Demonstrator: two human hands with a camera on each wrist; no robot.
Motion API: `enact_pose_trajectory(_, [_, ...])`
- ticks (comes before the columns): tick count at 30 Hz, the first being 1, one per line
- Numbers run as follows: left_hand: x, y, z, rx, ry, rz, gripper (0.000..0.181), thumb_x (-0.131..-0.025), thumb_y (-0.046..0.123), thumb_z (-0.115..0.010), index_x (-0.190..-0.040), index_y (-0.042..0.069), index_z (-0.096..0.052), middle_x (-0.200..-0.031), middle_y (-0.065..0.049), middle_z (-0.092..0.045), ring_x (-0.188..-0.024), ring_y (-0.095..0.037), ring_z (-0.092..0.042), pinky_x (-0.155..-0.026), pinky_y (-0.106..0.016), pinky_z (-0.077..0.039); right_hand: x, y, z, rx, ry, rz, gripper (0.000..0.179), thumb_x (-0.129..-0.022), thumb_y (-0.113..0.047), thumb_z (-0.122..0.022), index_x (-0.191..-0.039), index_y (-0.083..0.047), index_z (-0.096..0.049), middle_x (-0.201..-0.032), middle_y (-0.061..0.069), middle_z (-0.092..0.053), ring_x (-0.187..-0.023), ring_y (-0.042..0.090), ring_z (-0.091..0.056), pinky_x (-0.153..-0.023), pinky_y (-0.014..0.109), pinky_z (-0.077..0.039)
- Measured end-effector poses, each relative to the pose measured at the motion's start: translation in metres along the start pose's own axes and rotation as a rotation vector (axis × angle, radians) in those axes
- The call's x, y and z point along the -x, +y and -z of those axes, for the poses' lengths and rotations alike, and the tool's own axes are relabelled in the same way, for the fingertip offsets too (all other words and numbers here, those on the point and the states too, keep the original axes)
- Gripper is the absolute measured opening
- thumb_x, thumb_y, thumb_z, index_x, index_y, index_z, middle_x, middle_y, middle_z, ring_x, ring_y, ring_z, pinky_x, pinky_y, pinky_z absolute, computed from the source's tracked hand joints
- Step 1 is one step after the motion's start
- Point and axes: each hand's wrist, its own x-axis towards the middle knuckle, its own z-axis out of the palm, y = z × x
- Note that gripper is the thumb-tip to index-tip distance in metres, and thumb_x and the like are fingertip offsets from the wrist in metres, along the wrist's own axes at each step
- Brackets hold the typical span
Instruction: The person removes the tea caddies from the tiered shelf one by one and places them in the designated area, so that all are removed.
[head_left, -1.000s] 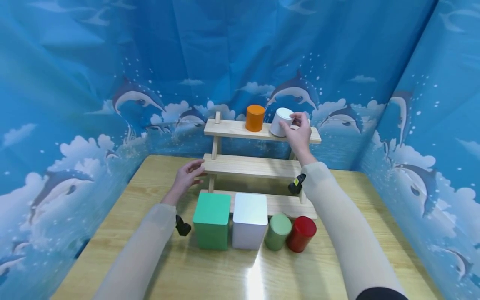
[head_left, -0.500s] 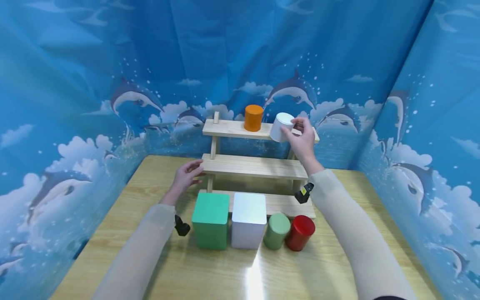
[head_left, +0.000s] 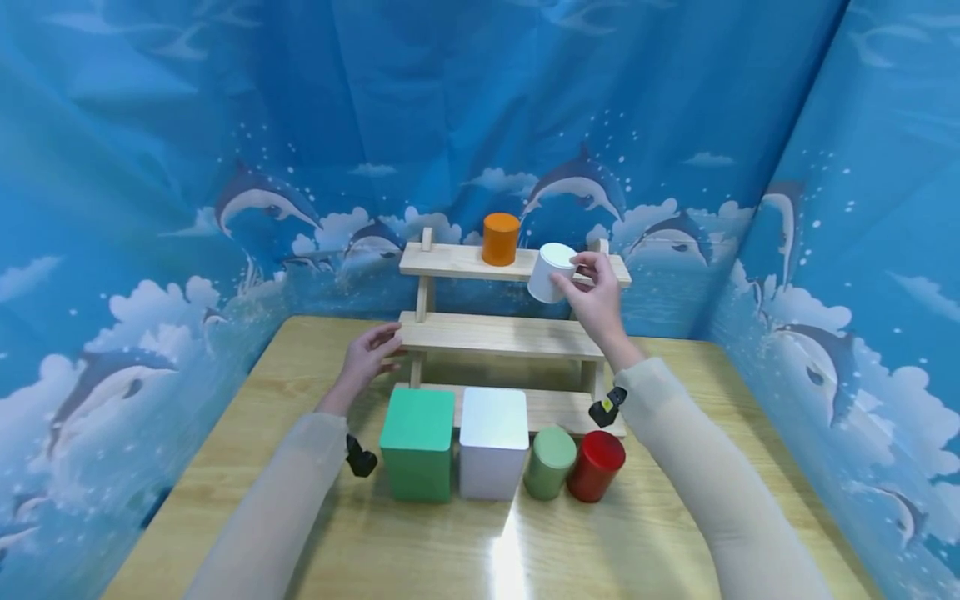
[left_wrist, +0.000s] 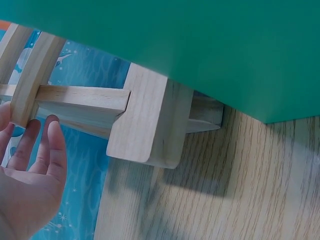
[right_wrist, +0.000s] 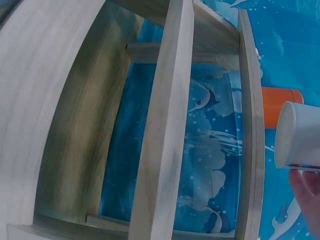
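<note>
My right hand (head_left: 597,302) grips a white canister (head_left: 546,282) by its right side, in front of the wooden stand's top shelf (head_left: 457,261). The canister is tilted and held clear of the shelf; in the right wrist view, part of this white canister (right_wrist: 300,135) and some fingertips show at the right edge. An orange canister (head_left: 500,239) stands upright on the top shelf, to the left. My left hand (head_left: 366,357) is at the left end of the middle shelf (head_left: 502,333). In the left wrist view its loosely bent fingers (left_wrist: 56,150) touch or nearly touch that shelf's end.
Before the stand, a green box (head_left: 417,450), a white box (head_left: 493,450), a light green canister (head_left: 551,462) and a red canister (head_left: 597,467) stand in a row on the wooden table (head_left: 420,550). The bottom shelf (head_left: 558,408) is partly behind them. Blue dolphin-print curtains (head_left: 360,100) enclose the table.
My right hand has lifted the white canister off the top shelf and drawn it forward and down, tilting it. The left hand stays by the middle shelf's end. The view has shifted slightly.
</note>
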Motion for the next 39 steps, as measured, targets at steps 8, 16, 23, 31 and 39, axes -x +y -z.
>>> enact_pose_trajectory(8, [-0.012,-0.018,0.005,-0.011,0.023,-0.011,0.047,-0.092,0.024,-0.059,-0.135,0.009,-0.048,-0.132,-0.014,-0.048,-0.112,-0.036,-0.051,-0.091,-0.055,-0.044,0.01,-0.006,0.005,-0.034,0.02,0.013,0.036,-0.082,-0.011,-0.071,-0.106,0.004,-0.049,-0.115,0.011,-0.053,-0.104,0.025,-0.056,-0.085,0.031,-0.052])
enact_pose_trajectory(16, [-0.013,-0.022,0.007,-0.027,0.04,-0.012,0.046,-0.091,0.028,-0.061,-0.132,0.013,-0.05,-0.131,-0.012,-0.05,-0.114,-0.038,-0.049,-0.087,-0.049,-0.049,0.032,-0.031,0.011,-0.06,0.018,-0.032,0.03,-0.083,-0.001,-0.067,-0.105,0.008,-0.048,-0.11,0.016,-0.051,-0.104,0.03,-0.054,-0.088,0.036,-0.051])
enact_pose_trajectory(23, [-0.01,-0.015,0.004,-0.016,0.02,0.004,0.046,-0.093,0.023,-0.058,-0.135,0.009,-0.047,-0.131,-0.015,-0.048,-0.108,-0.031,-0.054,-0.091,-0.054,-0.045,0.047,-0.036,0.017,-0.057,0.017,-0.017,0.031,-0.083,0.002,-0.066,-0.106,0.012,-0.047,-0.111,0.018,-0.052,-0.101,0.03,-0.054,-0.088,0.038,-0.051])
enact_pose_trajectory(31, [-0.014,-0.021,0.006,-0.009,0.038,-0.011,0.044,-0.092,0.024,-0.06,-0.132,0.011,-0.05,-0.131,-0.012,-0.05,-0.117,-0.043,-0.045,-0.09,-0.053,-0.046,0.06,-0.037,0.024,-0.092,0.027,-0.022,0.033,-0.082,0.004,-0.067,-0.107,0.014,-0.047,-0.111,0.019,-0.052,-0.1,0.029,-0.054,-0.082,0.024,-0.052])
enact_pose_trajectory(39, [-0.012,-0.019,0.006,-0.024,0.032,-0.008,0.045,-0.092,0.023,-0.059,-0.134,0.01,-0.048,-0.133,-0.015,-0.048,-0.115,-0.04,-0.049,-0.091,-0.053,-0.045,0.074,-0.025,0.03,-0.137,0.03,-0.033,0.034,-0.081,0.006,-0.067,-0.108,0.013,-0.047,-0.113,0.017,-0.051,-0.099,0.021,-0.055,-0.08,0.02,-0.052])
